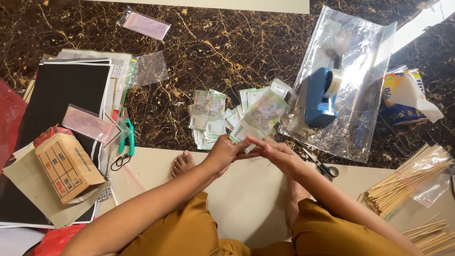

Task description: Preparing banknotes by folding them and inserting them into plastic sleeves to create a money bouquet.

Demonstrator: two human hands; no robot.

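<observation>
Both my hands on one green note, above the floor.

My left hand (222, 152) pinches the note's (258, 118) near end, and my right hand (277, 154) meets it there, fingers closed on the same edge. The note tilts up and away to the right. Just beyond it more notes (208, 114) lie fanned on the dark marble floor (213, 47). A blue tape dispenser (320, 97) sits right, on clear plastic (350, 132); scissors (324, 167) lie near my right wrist.

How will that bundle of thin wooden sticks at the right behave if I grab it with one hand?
The wooden sticks are probably light and stiff, though thin enough to snap if bent. They lie loose, partly over a clear plastic bag, so they would likely fan out or slide apart. Being round, strays may roll.
</observation>
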